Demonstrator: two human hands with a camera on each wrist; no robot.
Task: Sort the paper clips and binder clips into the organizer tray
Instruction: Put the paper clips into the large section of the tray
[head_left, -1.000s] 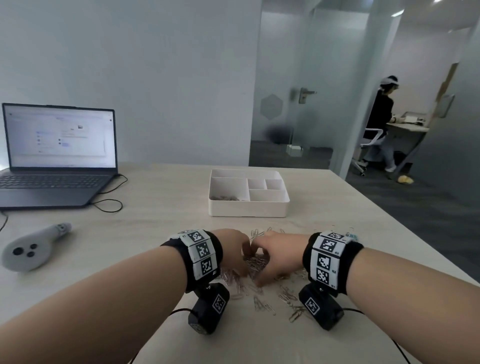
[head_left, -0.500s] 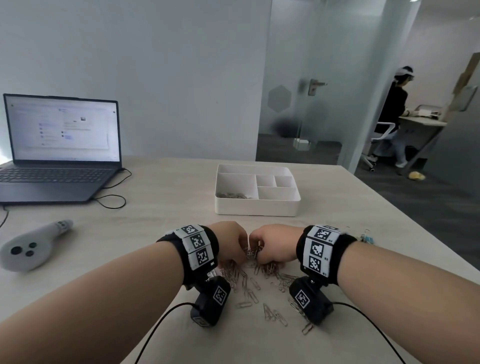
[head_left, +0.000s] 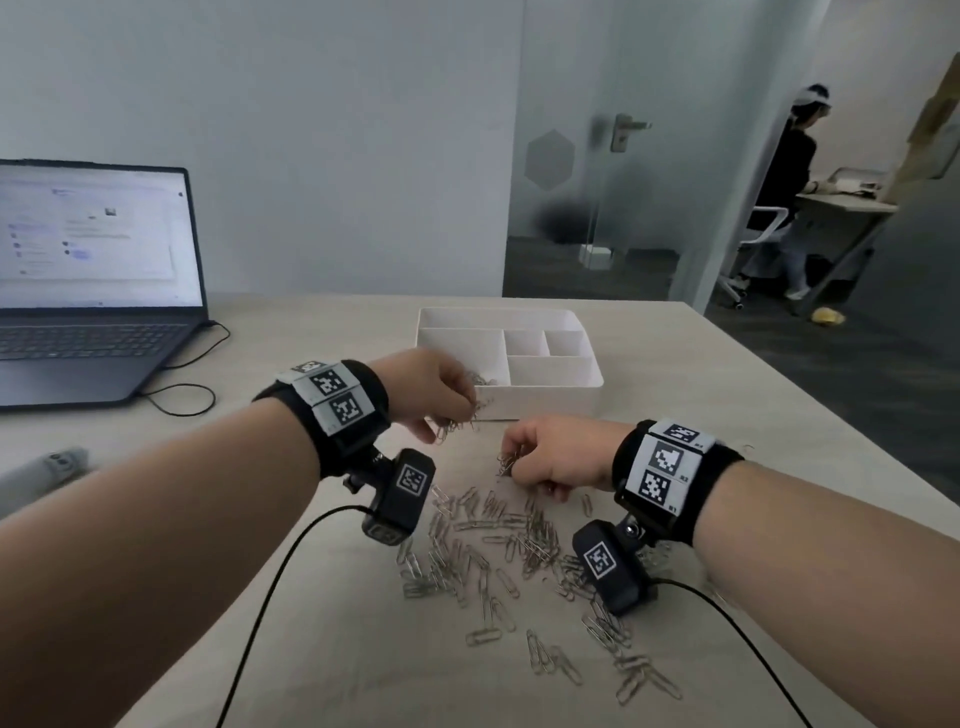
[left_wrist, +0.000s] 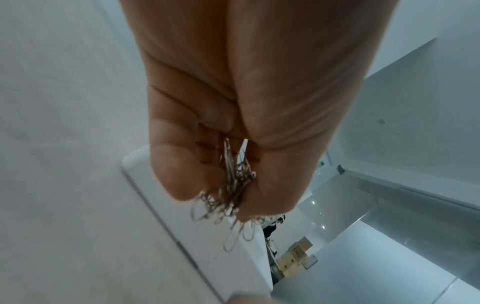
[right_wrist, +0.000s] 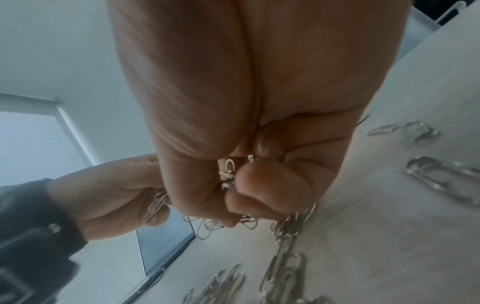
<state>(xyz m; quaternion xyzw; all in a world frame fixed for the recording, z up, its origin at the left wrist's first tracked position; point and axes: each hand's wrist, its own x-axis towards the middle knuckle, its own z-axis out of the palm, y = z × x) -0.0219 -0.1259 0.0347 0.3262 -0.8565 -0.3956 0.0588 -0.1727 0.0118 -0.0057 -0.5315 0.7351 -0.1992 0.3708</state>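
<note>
above the pale worktop (head_left: 649, 364) i see my left hand (head_left: 428, 387) gripping a bunch of silver wire paper clips (head_left: 457, 423) beside the white divided organizer tray (head_left: 550, 397); my right hand (head_left: 550, 457) pinches more over the scattered pile (head_left: 498, 540).

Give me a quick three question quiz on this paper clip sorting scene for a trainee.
1. True or false: the left hand holds a bunch of paper clips.
2. Which sits left of the organizer tray? A) laptop B) mug C) stapler
3. Fill in: the right hand pinches clips above the loose ____ on the table.

Key: 1 true; 2 A; 3 pile.
</note>
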